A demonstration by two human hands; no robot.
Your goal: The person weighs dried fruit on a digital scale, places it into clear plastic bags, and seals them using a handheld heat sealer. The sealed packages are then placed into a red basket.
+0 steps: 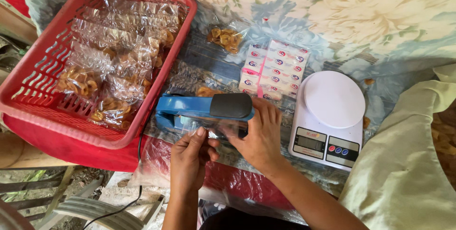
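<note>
A blue heat sealer (190, 109) with a black handle (231, 105) lies on the table in front of me. My left hand (191, 159) pinches the near edge of a clear plastic bag (213, 128) that sits in the sealer's jaw. Over the black handle end rests my right hand (260, 135), fingers curled on the sealer and touching the bag. The bag's contents are mostly hidden by both hands.
A red plastic basket (28, 92) at left holds several clear bags of golden snack rings. One loose snack bag (225, 37) lies beyond the sealer. A stack of small white packets (278, 68) and a white kitchen scale (332, 116) stand to the right. A flowered cloth (361, 11) covers the table.
</note>
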